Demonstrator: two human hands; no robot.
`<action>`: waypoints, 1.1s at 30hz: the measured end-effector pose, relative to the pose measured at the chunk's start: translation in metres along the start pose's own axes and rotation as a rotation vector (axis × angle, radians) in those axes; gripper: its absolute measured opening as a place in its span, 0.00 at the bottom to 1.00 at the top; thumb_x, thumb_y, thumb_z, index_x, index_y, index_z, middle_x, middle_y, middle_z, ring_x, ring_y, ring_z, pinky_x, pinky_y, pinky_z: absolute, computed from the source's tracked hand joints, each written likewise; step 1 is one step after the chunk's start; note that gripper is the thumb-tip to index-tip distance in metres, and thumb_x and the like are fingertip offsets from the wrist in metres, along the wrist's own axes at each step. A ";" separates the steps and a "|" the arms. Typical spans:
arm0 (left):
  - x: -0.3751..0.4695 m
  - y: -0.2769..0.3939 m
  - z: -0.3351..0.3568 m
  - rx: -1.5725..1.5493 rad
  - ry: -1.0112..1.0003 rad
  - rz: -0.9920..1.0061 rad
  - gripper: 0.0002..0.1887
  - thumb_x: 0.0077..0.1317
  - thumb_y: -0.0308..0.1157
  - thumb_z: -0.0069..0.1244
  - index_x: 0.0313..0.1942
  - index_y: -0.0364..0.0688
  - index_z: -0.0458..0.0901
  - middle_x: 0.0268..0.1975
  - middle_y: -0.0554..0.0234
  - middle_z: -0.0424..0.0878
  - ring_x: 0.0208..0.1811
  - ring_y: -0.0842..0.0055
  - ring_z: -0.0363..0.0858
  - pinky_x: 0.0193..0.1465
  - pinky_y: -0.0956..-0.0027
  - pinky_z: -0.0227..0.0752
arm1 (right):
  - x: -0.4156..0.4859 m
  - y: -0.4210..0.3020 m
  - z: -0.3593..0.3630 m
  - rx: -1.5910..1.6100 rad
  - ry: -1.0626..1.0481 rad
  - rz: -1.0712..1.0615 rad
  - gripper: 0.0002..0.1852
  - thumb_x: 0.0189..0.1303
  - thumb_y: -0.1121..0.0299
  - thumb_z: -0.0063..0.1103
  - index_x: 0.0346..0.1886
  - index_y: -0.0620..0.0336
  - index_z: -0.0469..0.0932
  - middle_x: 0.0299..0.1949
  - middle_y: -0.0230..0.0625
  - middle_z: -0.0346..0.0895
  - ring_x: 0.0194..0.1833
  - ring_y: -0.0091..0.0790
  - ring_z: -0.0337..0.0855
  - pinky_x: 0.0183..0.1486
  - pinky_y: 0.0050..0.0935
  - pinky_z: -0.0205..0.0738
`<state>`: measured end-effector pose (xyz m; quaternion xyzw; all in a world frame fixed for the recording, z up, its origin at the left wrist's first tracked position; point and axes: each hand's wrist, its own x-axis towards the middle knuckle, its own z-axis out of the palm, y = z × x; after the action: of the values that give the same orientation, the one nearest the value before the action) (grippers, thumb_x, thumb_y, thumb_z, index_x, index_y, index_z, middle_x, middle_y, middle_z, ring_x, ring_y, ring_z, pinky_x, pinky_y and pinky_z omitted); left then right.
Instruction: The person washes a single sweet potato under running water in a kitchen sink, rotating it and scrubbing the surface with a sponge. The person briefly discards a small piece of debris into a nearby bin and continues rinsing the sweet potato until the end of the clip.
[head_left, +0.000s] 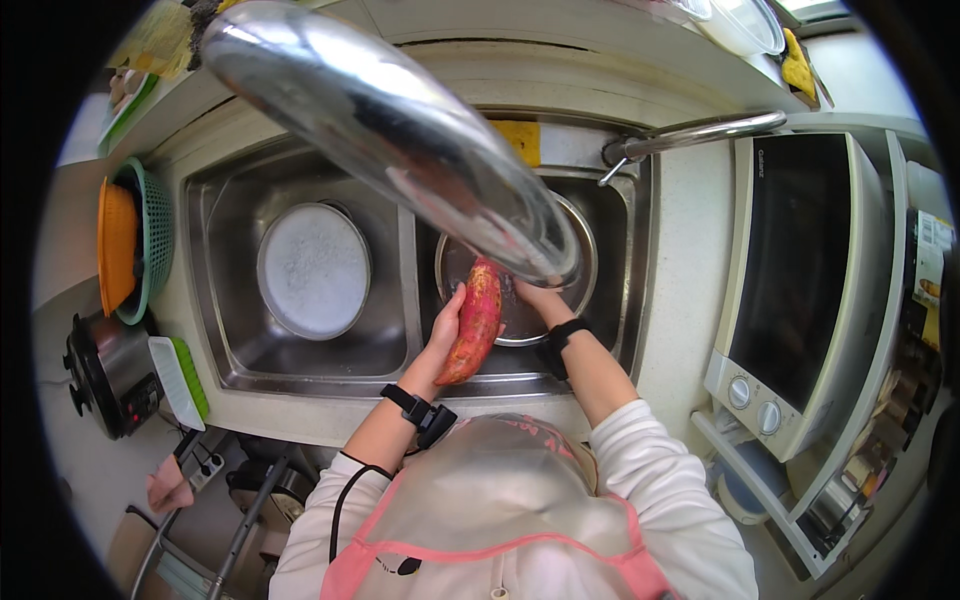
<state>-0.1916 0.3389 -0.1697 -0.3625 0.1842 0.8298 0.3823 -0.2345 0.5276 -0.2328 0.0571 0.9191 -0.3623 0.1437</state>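
Observation:
A long red-skinned sweet potato (478, 322) lies tilted in my left hand (447, 324), over the front of the right sink basin (611, 300). My fingers wrap under it, and its upper end reaches toward the tap. Behind the large chrome faucet spout (390, 142), most of my right hand (534, 292) is hidden, so its fingers cannot be made out. That hand is just right of the sweet potato, above a round metal bowl (591, 247). The bowl stands in the right basin and seems to hold water.
In the left basin (225, 300) stands a round pot of whitish, frothy liquid (315, 270). A yellow cloth (525, 142) lies behind the right basin. To the right is a microwave oven (795, 285); to the left, colanders (154, 225) and an electric cooker (116, 375).

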 end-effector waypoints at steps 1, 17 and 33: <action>0.000 0.001 0.000 0.011 0.044 0.011 0.27 0.75 0.50 0.38 0.62 0.37 0.68 0.48 0.54 0.79 0.43 0.63 0.83 0.46 0.57 0.82 | -0.004 -0.011 -0.007 0.115 -0.096 0.194 0.14 0.64 0.70 0.53 0.52 0.58 0.78 0.49 0.39 0.79 0.50 0.47 0.78 0.54 0.40 0.71; 0.006 0.002 -0.001 0.789 0.037 0.310 0.29 0.76 0.38 0.40 0.71 0.33 0.55 0.69 0.58 0.66 0.68 0.78 0.64 0.69 0.75 0.57 | -0.022 -0.054 -0.019 0.204 0.138 -0.381 0.14 0.55 0.76 0.58 0.47 0.63 0.79 0.46 0.48 0.72 0.48 0.53 0.72 0.54 0.42 0.69; -0.012 -0.003 0.019 0.490 0.102 0.116 0.24 0.67 0.42 0.55 0.56 0.36 0.70 0.46 0.60 0.80 0.43 0.76 0.82 0.44 0.73 0.78 | 0.017 0.038 -0.012 0.452 -0.129 0.162 0.18 0.59 0.74 0.56 0.53 0.61 0.78 0.55 0.45 0.73 0.56 0.46 0.76 0.58 0.39 0.71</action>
<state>-0.1926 0.3451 -0.1481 -0.2891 0.4195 0.7615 0.4006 -0.2456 0.5636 -0.2542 0.1380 0.7962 -0.5487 0.2142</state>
